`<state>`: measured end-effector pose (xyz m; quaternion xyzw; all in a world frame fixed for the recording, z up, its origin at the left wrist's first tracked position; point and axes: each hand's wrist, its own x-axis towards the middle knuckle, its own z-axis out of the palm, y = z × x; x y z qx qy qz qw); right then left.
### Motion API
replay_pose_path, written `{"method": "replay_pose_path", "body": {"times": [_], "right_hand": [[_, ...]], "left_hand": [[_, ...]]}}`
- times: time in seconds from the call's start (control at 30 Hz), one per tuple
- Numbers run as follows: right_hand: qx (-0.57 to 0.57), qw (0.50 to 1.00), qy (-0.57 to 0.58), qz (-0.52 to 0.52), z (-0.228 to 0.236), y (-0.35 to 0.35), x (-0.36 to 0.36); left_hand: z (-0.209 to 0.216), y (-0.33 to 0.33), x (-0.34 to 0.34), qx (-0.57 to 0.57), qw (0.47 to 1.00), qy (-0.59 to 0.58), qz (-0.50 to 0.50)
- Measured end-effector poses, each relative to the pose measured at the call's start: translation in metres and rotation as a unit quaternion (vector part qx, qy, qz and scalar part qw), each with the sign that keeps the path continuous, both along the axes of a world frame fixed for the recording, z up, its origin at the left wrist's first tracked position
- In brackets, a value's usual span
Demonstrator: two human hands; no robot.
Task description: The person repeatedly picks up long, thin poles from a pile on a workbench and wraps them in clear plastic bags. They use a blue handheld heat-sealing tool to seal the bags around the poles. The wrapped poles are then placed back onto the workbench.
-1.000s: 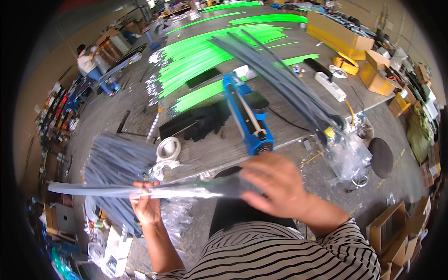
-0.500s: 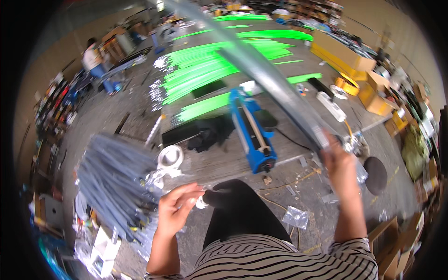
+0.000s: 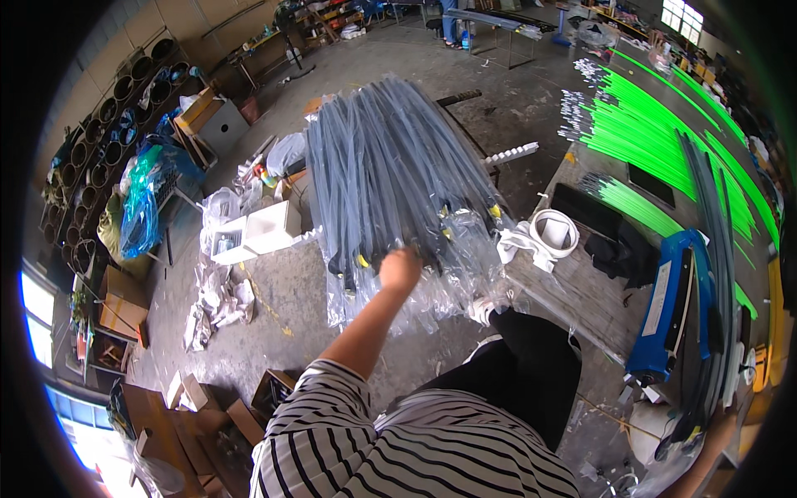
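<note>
A broad pile of long grey poles in clear plastic sleeves lies on the floor ahead of me. Over its near end is my left hand, back up, its fingers blurred and hidden against dark pole ends and crumpled plastic. Far out at the lower right, my right hand is closed around the near part of long grey sleeved poles, which slant up across the low table; its fingers are partly hidden. Under these poles stands a blue impulse sealer. A white roll of tape sits on the table edge.
Bright green rods cover the table at the right, with a black cloth before them. White foam boxes and crumpled plastic lie left of the pile. Cardboard boxes stand at lower left. A person's legs show far back.
My view has swung left, bringing the pile to the middle. My left hand has gone from beside my knee to the pile. My right hand, with the raised pole, has come down at the right.
</note>
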<state>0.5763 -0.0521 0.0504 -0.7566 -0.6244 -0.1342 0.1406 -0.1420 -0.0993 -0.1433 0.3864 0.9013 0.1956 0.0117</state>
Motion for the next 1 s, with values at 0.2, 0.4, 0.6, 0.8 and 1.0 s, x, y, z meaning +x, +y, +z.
{"method": "replay_pose_path", "body": {"times": [0.2, 0.4, 0.6, 0.8, 1.0], "right_hand": [[0.246, 0.955, -0.055, 0.156, 0.035, -0.033, -0.062], [0.292, 0.937, -0.124, 0.144, 0.033, -0.075, -0.139], [0.215, 0.924, 0.066, 0.310, -0.007, -0.076, -0.185], [0.081, 0.838, 0.211, 0.497, -0.015, -0.075, -0.293], [-0.089, 0.808, 0.296, 0.501, -0.036, -0.056, -0.386]], "left_hand": [[-0.012, 0.019, -0.056, -0.052, 0.979, 0.087, 0.178], [0.005, 0.005, -0.108, -0.136, 0.948, -0.093, 0.271], [0.005, -0.005, -0.129, -0.070, 0.951, -0.242, 0.180], [0.050, -0.013, -0.077, 0.114, 0.849, -0.514, 0.030], [0.075, -0.034, 0.113, 0.138, 0.740, -0.653, -0.080]]}}
